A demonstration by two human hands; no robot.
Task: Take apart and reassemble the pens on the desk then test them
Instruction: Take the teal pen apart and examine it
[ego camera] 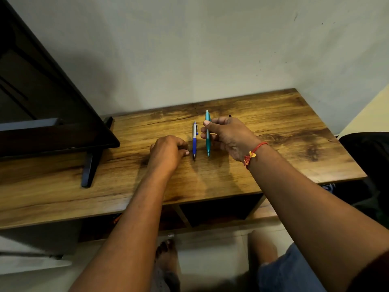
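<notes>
Two pens lie side by side on the wooden desk [273, 131], tips pointing toward me. The blue and silver pen [194, 140] lies free on the left. My right hand [227, 135], with a red thread at the wrist, pinches the teal pen [208, 148] at its middle between thumb and fingers; whether the pen is lifted off the wood I cannot tell. A small dark tip [229, 115] pokes out behind that hand. My left hand [168, 151] rests on the desk just left of the blue pen, fingers curled under, holding nothing that I can see.
A black monitor [42, 102] stands at the left on a black foot [90, 169]. The desk backs onto a pale wall. A dark object [366, 157] sits past the right edge. Open shelves lie under the desk, and my feet are on the floor below.
</notes>
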